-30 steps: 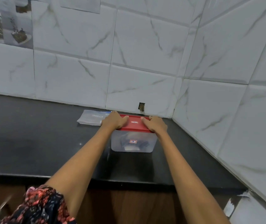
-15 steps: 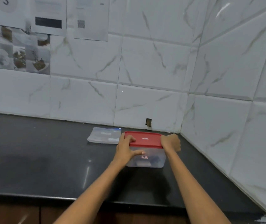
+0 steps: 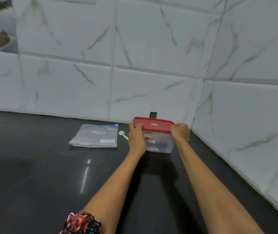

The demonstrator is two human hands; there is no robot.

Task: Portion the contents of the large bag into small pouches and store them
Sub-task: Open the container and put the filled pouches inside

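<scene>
Since the earlier frame, a spoon (image 3: pixel 122 133) appeared beside the container (image 3: pixel 160 144) (contents indistinct); left hand (image 3: pixel 136 139) and right hand (image 3: pixel 180 133) clamped its lid (image 3: pixel 153 124), long axis left-right.

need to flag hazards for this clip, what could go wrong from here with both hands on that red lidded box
1. The left hand and right hand grip only the ends of the red lid; if it pops off suddenly, the clear container might jerk and spill what is inside.
2. The small spoon lies close beside the left hand and could get knocked.
3. The large bag lies nearby and could get pushed.
</scene>
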